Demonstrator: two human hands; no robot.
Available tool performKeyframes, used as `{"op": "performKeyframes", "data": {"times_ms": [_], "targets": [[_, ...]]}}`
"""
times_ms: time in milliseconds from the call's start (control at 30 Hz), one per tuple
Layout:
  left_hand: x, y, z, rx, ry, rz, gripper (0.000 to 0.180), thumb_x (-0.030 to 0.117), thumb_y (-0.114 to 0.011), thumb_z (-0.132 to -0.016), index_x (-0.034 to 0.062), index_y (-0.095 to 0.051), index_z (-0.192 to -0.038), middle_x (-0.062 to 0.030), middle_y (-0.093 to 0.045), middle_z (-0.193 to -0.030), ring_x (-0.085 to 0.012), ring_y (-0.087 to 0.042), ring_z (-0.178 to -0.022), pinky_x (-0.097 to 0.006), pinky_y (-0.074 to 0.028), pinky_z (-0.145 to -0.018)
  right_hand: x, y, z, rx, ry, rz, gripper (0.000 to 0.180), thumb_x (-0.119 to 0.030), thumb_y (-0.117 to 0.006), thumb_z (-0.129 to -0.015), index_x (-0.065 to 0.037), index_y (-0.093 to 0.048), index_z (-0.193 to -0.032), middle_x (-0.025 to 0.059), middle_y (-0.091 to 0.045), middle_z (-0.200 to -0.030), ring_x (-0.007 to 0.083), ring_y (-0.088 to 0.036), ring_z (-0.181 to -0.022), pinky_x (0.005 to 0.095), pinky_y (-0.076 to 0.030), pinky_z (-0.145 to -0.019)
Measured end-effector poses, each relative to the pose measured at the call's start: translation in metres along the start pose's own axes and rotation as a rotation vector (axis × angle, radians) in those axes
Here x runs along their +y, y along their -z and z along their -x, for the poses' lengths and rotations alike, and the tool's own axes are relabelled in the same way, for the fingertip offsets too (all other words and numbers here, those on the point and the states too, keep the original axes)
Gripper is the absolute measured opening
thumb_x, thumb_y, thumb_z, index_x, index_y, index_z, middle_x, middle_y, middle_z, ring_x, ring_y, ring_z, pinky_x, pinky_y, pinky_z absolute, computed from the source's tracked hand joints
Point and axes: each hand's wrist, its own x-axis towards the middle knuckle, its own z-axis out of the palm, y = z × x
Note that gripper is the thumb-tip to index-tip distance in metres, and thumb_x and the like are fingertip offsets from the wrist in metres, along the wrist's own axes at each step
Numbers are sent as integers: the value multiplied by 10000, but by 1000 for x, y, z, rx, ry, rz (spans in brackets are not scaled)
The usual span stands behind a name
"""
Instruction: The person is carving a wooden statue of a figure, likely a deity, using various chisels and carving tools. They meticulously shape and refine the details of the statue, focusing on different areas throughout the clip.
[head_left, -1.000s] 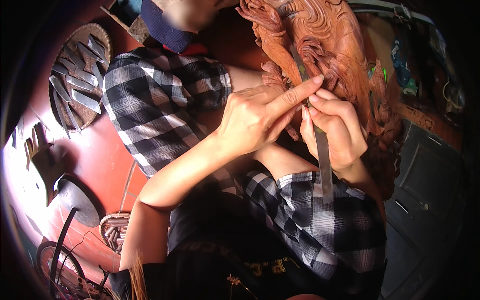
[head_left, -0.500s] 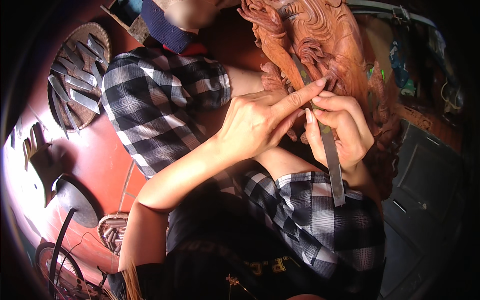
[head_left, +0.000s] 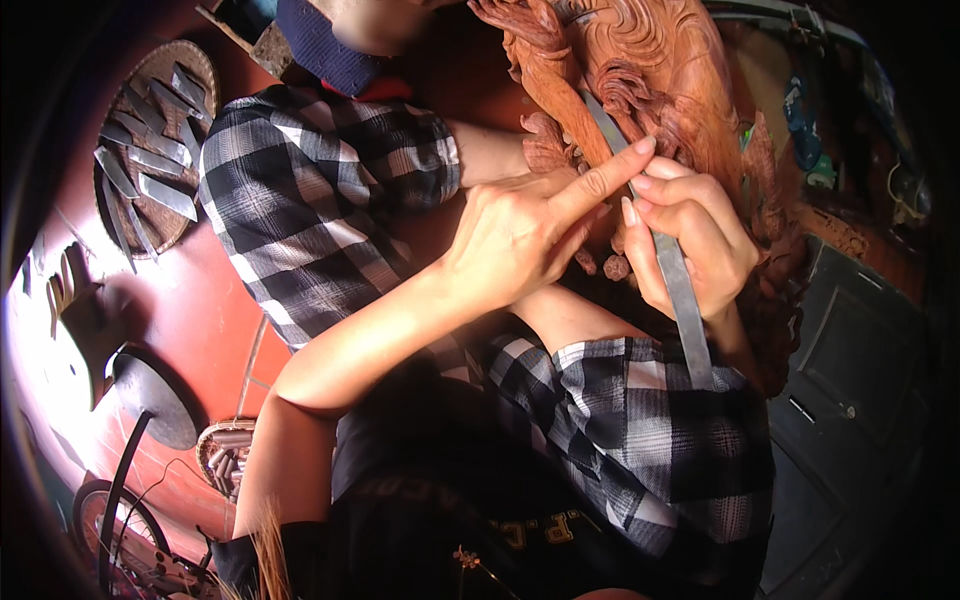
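Observation:
A long flat steel carving chisel (head_left: 684,300) slants across a reddish-brown wood carving (head_left: 690,70) with curling, wavy relief. Its upper end lies against a groove of the carving, and its lower end reaches over checked cloth. My right hand (head_left: 705,235) pinches the chisel near its middle between thumb and curled fingers. My left hand (head_left: 510,235) comes across from the left, its index finger stretched out with the tip pressed on the chisel just above the right fingers. The other left fingers are curled and partly hidden.
A round woven tray (head_left: 165,245) of several flat blades lies at left on the red tiled floor (head_left: 235,300). Below are a round grey disc (head_left: 155,390) and a small basket (head_left: 208,455) of metal cylinders. A capped person (head_left: 335,45) is at the top; a dark cabinet (head_left: 850,380) stands right.
The chisel's lower end has swung slightly right and up, and its face now looks plain grey instead of greenish-spotted. My right hand has shifted a little right; my left hand stays nearly in place.

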Motion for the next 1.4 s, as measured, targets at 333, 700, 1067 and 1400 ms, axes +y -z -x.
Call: {"op": "performKeyframes", "data": {"times_ms": [333,700,1067,1400], "targets": [[3,-11,1,42,24,82,784,37,-747,-836,196,-439,-1539,-103,-711,-883,-263,-693,-689,-363,-568,-591,-6,21,-16,-151,-53,4,150,152,-691,-731,57,-596,-797,196,-658,-902,333,-723,-885,364,-595,-764],[37,-14,11,122,-57,260,806,130,-728,-820,137,-403,-1557,-45,-557,-706,-227,-617,-601,-357,-550,-594,-30,53,-23,-218,-83,-137,256,92,-790,-739,16,-557,-813,179,-641,-935,313,-720,-882,387,-621,-714],[3,-19,15,95,-4,108,774,12,-711,-816,154,-453,-1531,-79,-664,-816,-246,-656,-687,-369,-539,-626,8,-15,25,83,150,119,188,73,-774,-818,57,-601,-889,188,-635,-973,350,-725,-906,392,-643,-775],[4,-18,15,105,29,141,703,71,-687,-859,186,-473,-1518,-73,-638,-777,-258,-660,-654,-380,-544,-599,-9,-12,15,109,-58,61,162,122,-773,-729,39,-638,-759,148,-678,-849,312,-737,-832,354,-606,-732]]}}
